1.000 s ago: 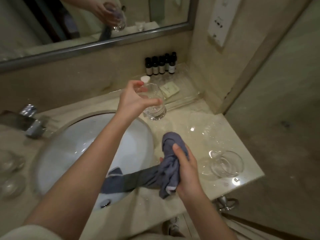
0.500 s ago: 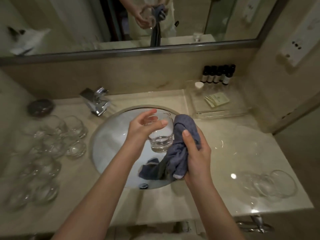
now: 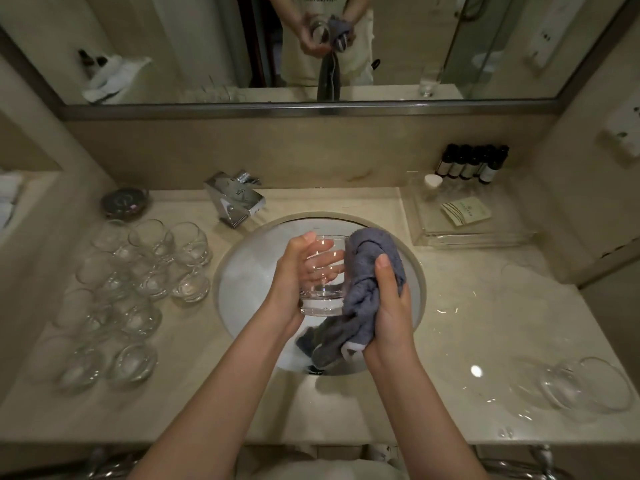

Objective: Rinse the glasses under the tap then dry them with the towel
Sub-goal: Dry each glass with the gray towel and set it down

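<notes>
Over the white sink basin my left hand grips a clear tumbler glass, held upright. My right hand grips a bunched grey-blue towel and presses it against the glass's right side. The towel's loose end hangs down into the basin. A chrome tap stands behind the basin on the left, with no water running. Several clear glasses stand crowded on the counter to the left. One glass lies on its side at the counter's front right.
A clear tray at the back right holds a folded packet and a small white-capped jar, with dark toiletry bottles behind it. A dark round dish sits at the back left. The mirror spans the wall above.
Both hands came back from the right of the counter to over the basin. The towel now touches the glass's side, and the view swung left to take in the whole counter.
</notes>
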The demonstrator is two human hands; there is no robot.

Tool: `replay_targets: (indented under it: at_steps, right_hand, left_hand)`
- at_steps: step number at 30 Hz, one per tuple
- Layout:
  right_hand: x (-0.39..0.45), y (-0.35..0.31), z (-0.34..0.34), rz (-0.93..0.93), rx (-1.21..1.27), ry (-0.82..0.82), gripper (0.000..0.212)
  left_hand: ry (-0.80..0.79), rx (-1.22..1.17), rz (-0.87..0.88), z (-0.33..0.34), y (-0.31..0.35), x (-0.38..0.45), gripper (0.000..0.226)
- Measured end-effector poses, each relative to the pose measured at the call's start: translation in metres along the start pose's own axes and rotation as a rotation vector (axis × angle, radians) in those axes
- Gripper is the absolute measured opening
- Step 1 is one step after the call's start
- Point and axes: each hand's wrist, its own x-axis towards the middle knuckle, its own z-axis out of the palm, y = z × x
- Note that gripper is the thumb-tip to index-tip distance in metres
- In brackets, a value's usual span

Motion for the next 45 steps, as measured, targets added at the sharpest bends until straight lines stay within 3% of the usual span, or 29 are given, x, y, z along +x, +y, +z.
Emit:
replay_targets:
  at_steps: [3, 7, 11, 13, 15, 18, 21, 25, 29, 33, 37, 40, 41, 45]
  right_hand:
    - [-0.003, 0.004, 0.002, 0.093, 0.067, 0.033, 0.057]
    - [-0.006, 0.011, 0.007, 0.094, 0.082, 0.071, 0.06]
    - [-0.006, 0.018, 0.007, 0.071, 0.106, 0.047, 0.033]
    - [-0.007, 0.018, 0.01, 0.072, 0.103, 0.057, 0.033]
    - [-0.009, 0.017, 0.014, 0.061, 0.059, 0.063, 0.053]
    - [-0.009, 0.02, 0.017, 0.052, 0.022, 0.1, 0.068]
    - [-0.006, 0.021, 0.016, 0.102, 0.054, 0.104, 0.064]
    - [-0.004, 0.026, 0.017, 0.104, 0.058, 0.1, 0.051]
    - [-0.004, 0.026, 0.022, 0.058, 0.024, 0.062, 0.044]
    - [-0.003, 0.029, 0.026, 0.053, 0.002, 0.058, 0.055]
    - [0.001, 0.036, 0.023, 0.108, 0.064, 0.113, 0.064]
    - [0.0, 0.036, 0.025, 0.115, 0.081, 0.124, 0.06]
    - [0.0, 0.035, 0.025, 0.113, 0.073, 0.132, 0.055]
    - [0.001, 0.033, 0.025, 0.097, 0.056, 0.118, 0.033]
  left_hand:
    - [-0.018, 0.05, 0.044, -0.003, 0.003, -0.003, 0.066]
    - [0.136, 0.224, 0.1, -0.003, 0.009, -0.007, 0.06]
    - [0.25, 0.307, 0.162, -0.007, 0.004, -0.008, 0.036]
    - [0.219, 0.33, 0.186, -0.008, 0.0, -0.01, 0.051]
    - [0.187, 0.362, 0.191, -0.012, -0.004, -0.009, 0.071]
    - [0.118, 0.258, 0.181, -0.015, 0.001, -0.009, 0.064]
    - [0.063, 0.2, 0.162, -0.013, 0.007, -0.013, 0.073]
    - [0.139, 0.267, 0.102, -0.015, 0.007, -0.013, 0.036]
    - [0.252, 0.471, 0.218, -0.02, 0.001, -0.012, 0.053]
    - [0.175, 0.4, 0.206, -0.022, 0.008, -0.013, 0.076]
    - [0.023, 0.28, 0.159, -0.024, 0.015, -0.015, 0.061]
    - [0.072, 0.329, 0.182, -0.023, 0.015, -0.013, 0.027]
    - [0.113, 0.348, 0.182, -0.024, 0.014, -0.012, 0.025]
    - [0.222, 0.556, 0.261, -0.03, 0.01, -0.01, 0.071]
